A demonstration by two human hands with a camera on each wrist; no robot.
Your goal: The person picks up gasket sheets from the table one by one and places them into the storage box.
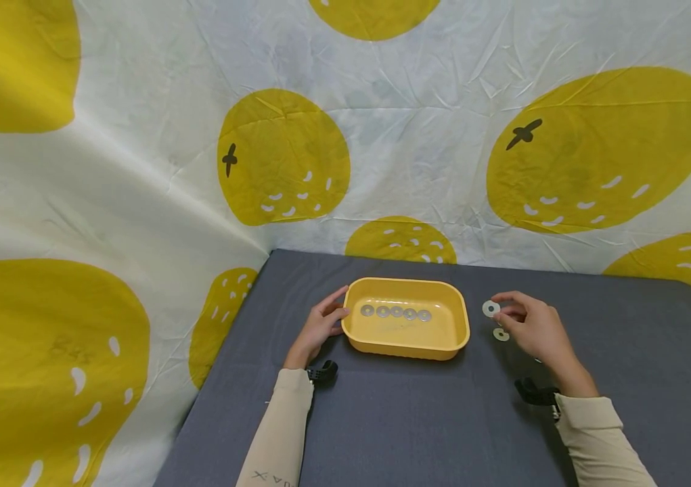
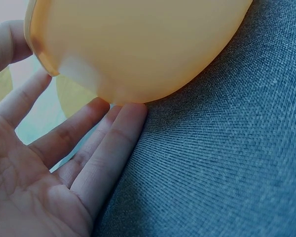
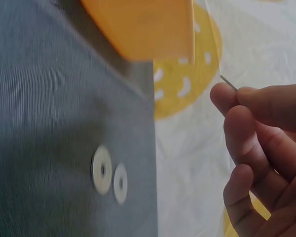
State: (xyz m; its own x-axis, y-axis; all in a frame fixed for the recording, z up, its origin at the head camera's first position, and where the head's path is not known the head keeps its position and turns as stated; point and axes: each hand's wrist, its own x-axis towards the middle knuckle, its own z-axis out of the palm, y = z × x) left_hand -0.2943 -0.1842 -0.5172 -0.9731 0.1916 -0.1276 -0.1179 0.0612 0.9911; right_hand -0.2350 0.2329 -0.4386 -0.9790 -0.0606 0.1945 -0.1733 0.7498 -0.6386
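A yellow rectangular tray (image 1: 406,343) stands on the table with several flat metal washers (image 1: 396,312) in a row inside it. At its left end my left hand (image 1: 316,330) holds the rim, thumb over the edge and fingertips (image 2: 133,111) against the outer wall. Right of the tray, my right hand (image 1: 534,331) pinches one washer (image 1: 491,309) between thumb and fingertips, above the table. In the right wrist view that washer (image 3: 229,83) appears edge-on. Two more washers (image 3: 102,170) lie on the cloth below; in the head view, the hand largely hides one.
Dark grey cloth (image 1: 406,419) covers the table. A white curtain (image 1: 418,169) printed with large yellow fruit hangs behind the table and along its left side. Both wrists carry black straps (image 1: 323,372).
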